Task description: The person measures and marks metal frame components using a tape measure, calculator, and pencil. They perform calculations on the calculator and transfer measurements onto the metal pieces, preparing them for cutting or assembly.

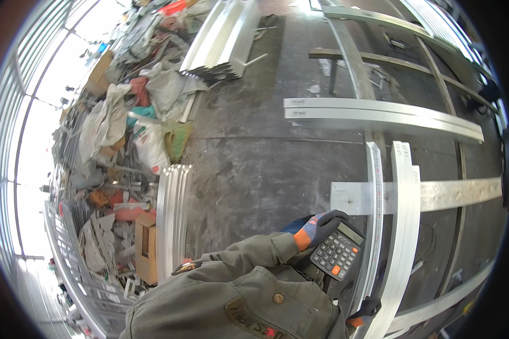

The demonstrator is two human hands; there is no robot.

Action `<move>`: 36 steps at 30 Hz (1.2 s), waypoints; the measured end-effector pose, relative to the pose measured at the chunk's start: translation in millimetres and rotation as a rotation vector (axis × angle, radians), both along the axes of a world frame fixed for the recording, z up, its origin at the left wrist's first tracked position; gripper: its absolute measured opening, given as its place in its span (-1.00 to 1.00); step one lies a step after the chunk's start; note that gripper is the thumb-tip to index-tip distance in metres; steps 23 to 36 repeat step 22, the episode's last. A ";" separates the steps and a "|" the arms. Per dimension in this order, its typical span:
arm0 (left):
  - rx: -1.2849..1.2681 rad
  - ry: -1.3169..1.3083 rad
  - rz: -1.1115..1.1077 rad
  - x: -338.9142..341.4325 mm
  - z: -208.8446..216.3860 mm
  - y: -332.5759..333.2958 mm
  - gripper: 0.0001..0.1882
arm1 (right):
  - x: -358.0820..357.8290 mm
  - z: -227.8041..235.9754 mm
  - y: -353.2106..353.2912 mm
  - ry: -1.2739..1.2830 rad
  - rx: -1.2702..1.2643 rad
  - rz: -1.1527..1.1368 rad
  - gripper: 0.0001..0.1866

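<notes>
My left hand [322,228], in a grey glove with an orange cuff, grips the upper left corner of a dark calculator [337,250]. The calculator is tilted, with its keys and screen facing up; two keys are orange. Lower down, my right hand [369,308], also gloved, is bunched against the near part of the metal profiles. Its fingers look curled, and what they hold, if anything, is hidden. Just right of the calculator runs a narrow metal strip [374,209] with fine marks along it. Beside it lies a pair of long silver profiles [404,226], with handwriting at the far end.
More silver profiles [379,113] lie crosswise on a metal frame [356,62] ahead. Bundled corrugated profiles [172,226] stand at left, a larger stack [220,39] farther off. Scrap, sacks [104,121] and a cardboard box [146,248] heap along the left railing [76,271].
</notes>
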State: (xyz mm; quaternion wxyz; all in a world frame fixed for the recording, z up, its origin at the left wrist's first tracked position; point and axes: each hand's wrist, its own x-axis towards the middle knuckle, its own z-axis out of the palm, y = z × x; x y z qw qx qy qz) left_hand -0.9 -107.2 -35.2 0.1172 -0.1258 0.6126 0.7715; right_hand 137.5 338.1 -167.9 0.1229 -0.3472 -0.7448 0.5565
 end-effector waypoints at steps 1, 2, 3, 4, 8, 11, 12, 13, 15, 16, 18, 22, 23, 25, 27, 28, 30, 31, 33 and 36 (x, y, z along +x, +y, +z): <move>0.042 -0.026 0.002 -0.6 1.8 2.7 -0.71 | 3.1 2.9 18.9 0.060 -0.063 0.081 -0.78; 0.090 -0.053 -0.003 -1.6 2.4 5.0 -0.72 | 13.2 0.7 22.3 0.063 -0.107 -0.019 -0.79; 0.147 -0.079 -0.023 -5.6 0.4 8.9 -0.72 | 18.5 -3.0 19.4 0.074 -0.138 -0.130 -0.81; 0.203 -0.072 -0.037 -10.0 -2.0 9.2 -0.72 | 28.0 -5.7 4.9 0.188 -0.119 -0.154 -0.84; 0.251 -0.049 -0.153 -30.2 5.2 15.9 -0.72 | 19.7 26.0 -70.0 0.047 -0.142 -0.205 -0.76; 0.246 -0.087 -0.220 -44.8 22.8 30.8 -0.71 | -5.2 81.4 -139.9 0.055 -0.158 -0.175 -0.77; 0.248 -0.096 -0.271 -49.2 28.0 33.4 -0.71 | -10.0 100.4 -155.6 0.047 -0.220 -0.127 -0.77; 0.121 -0.059 -0.335 -54.1 33.2 36.3 -0.69 | -17.1 113.6 -171.5 0.043 -0.244 -0.144 -0.79; 0.005 -0.030 -0.436 -63.4 41.6 44.7 -0.67 | -22.4 136.0 -190.6 0.049 -0.228 -0.089 -0.80; -0.005 -0.052 -0.481 -64.6 46.1 48.3 -0.67 | -22.9 142.3 -196.9 0.014 -0.203 -0.115 -0.79; 0.000 -0.051 -0.554 -65.4 50.6 53.4 -0.68 | -19.2 147.5 -203.8 0.034 -0.179 -0.095 -0.79; -0.003 -0.062 -0.631 -68.1 39.0 67.2 -0.66 | -10.8 143.3 -206.0 0.068 -0.223 -0.211 -0.79; -0.003 -0.062 -0.631 -68.1 39.0 67.2 -0.66 | -10.8 143.3 -206.0 0.068 -0.223 -0.211 -0.79; -0.003 -0.062 -0.631 -68.1 39.0 67.2 -0.66 | -10.8 143.3 -206.0 0.068 -0.223 -0.211 -0.79; -0.003 -0.062 -0.631 -68.1 39.0 67.2 -0.66 | -10.8 143.3 -206.0 0.068 -0.223 -0.211 -0.79; -0.003 -0.062 -0.631 -68.1 39.0 67.2 -0.66 | -10.8 143.3 -206.0 0.068 -0.223 -0.211 -0.79; -0.003 -0.062 -0.631 -68.1 39.0 67.2 -0.66 | -10.8 143.3 -206.0 0.068 -0.223 -0.211 -0.79; -0.003 -0.062 -0.631 -68.1 39.0 67.2 -0.66 | -10.8 143.3 -206.0 0.068 -0.223 -0.211 -0.79; -0.003 -0.062 -0.631 -68.1 39.0 67.2 -0.66 | -10.8 143.3 -206.0 0.068 -0.223 -0.211 -0.79; -0.003 -0.062 -0.631 -68.1 39.0 67.2 -0.66 | -10.8 143.3 -206.0 0.068 -0.223 -0.211 -0.79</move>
